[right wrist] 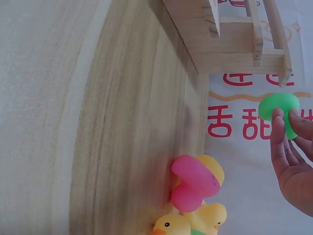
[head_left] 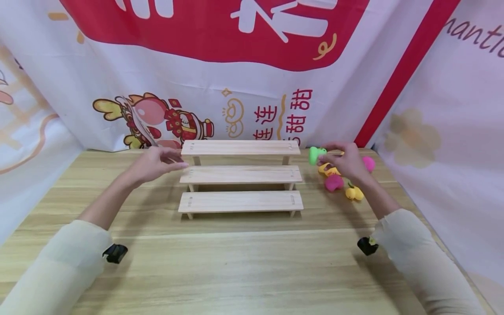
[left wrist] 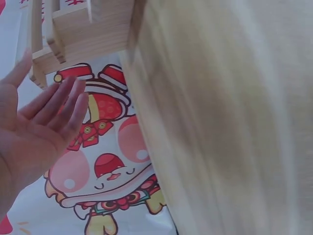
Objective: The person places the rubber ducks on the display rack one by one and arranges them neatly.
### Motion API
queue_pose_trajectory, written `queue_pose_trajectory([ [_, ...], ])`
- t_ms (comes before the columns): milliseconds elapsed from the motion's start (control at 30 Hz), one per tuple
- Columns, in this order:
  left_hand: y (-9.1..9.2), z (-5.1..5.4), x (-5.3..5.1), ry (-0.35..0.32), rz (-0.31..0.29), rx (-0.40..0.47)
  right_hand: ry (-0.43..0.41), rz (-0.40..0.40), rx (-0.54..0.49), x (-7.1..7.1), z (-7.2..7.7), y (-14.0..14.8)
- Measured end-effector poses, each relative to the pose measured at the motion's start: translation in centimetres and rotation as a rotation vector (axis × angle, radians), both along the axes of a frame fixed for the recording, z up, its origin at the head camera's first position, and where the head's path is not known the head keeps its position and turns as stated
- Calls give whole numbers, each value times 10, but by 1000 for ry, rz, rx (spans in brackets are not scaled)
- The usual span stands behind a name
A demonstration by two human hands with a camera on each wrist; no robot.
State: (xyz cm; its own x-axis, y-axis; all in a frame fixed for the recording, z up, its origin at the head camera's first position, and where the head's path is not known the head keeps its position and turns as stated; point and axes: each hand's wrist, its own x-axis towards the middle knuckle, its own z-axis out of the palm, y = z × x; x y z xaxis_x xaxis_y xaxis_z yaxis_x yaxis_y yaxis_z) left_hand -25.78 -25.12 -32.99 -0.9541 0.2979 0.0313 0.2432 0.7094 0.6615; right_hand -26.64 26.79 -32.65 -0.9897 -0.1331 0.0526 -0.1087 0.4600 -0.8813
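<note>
A pale wooden three-tier rack with narrow planks (head_left: 241,175) stands at the back of a wood-grain table (head_left: 236,271). Just right of the rack's top plank, the right hand (head_left: 346,162) pinches a bright green, rounded toy (head_left: 313,155) between thumb and fingers; the right wrist view shows it gripped apart from the rack. Below that hand, to the right of the rack, lie a glossy magenta toy (head_left: 334,183), a yellow duck-like toy (head_left: 354,193) and others partly hidden by the hand. At the rack's left end, the left hand (head_left: 155,164) holds nothing; its fingers lie loosely extended, close together, with the thumb apart. Whether it touches the rack I cannot tell.

The step in hand looks like lifting the green toy clear of the others. Bringing it leftward onto the rack would call for a steady pinch and clearance over the plank's end.
</note>
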Motion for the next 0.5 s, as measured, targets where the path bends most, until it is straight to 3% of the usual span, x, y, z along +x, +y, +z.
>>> queue_pose_trajectory([
  [133,-1,-10,6,-29,-61,8,33,-29,7,0,5,-2],
  [267,1,-13,10,-13,-117,48,55,-61,-10,-3,10,-2],
  [500,3,-11,8,4,-129,38,106,-65,-61,-7,16,-6],
])
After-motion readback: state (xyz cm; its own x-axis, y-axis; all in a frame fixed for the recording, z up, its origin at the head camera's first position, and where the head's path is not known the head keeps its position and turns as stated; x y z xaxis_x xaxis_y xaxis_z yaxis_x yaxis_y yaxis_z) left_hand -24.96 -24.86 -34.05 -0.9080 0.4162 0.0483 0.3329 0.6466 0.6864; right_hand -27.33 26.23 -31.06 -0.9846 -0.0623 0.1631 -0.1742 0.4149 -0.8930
